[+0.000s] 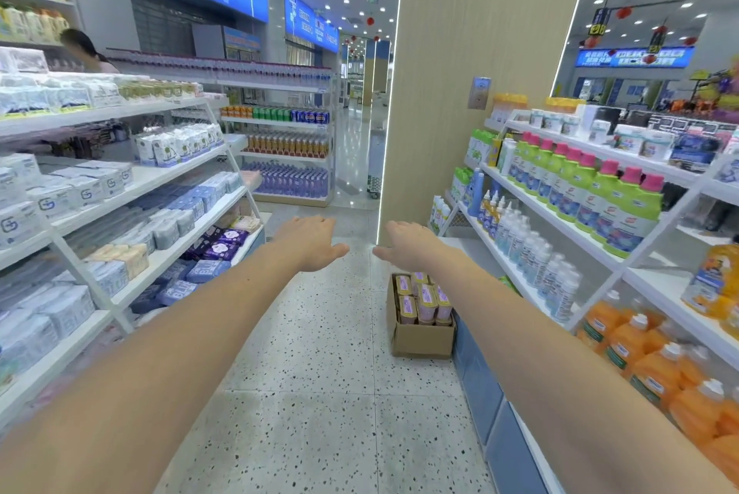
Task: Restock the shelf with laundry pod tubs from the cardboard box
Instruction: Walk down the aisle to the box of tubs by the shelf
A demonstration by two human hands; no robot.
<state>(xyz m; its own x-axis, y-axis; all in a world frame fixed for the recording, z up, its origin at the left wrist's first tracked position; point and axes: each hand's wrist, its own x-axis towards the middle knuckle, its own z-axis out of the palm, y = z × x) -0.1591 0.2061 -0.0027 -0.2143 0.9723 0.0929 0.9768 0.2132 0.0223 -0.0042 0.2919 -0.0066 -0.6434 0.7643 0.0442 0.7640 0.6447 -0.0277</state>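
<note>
On the aisle floor (320, 373) the cardboard box (420, 341) sits at the right shelf (480, 385) base; your left hand (316, 241) and right hand (408, 245) hover empty, fingers straight and together; crouch, grip one tub (426, 301).

Left arm: bare, stretched straight forward.
Left grip (316, 241): palm down, fingers straight, holding nothing.
Right arm: bare, stretched forward alongside.
Right grip (408, 243): palm down, fingers relaxed, empty, thumb near the other thumb.

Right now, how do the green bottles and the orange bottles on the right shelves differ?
The green bottles have pink caps; the orange bottles have white tops. The green bottles stand higher up on the rack, the orange bottles lower down. The green bottles carry blue labels, the orange bottles dark green ones. Both stand upright in rows.
</note>
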